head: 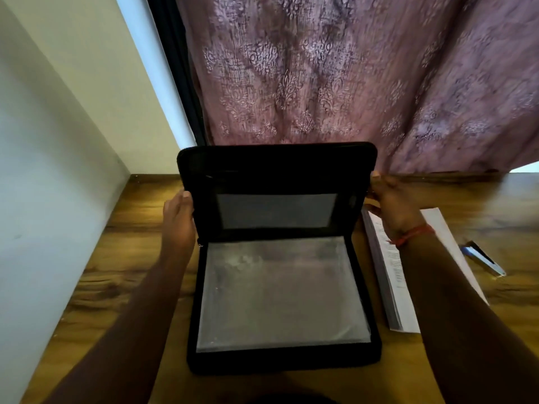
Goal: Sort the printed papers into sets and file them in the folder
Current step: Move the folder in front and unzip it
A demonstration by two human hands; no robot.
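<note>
Purple patterned curtain [335, 77] hangs behind your wooden tabletop [128, 258], where the black folder [280, 301] lies open at the centre, its lid standing upright. Your left hand [178, 220] holds the lid's 9 o'clock edge, thumb hooked over the rim, so that grip is closed on it. Your right hand [390, 205] clasps the 3 o'clock edge likewise; its fingers are hidden behind the lid. At 3 o'clock of the folder, the printed papers [393, 275] lie stacked, partly covered by your right forearm, their text unreadable.

left grip [178, 220]: thumb up, fingers hidden | right grip [390, 204]: fingers curled, wrist raised
</note>
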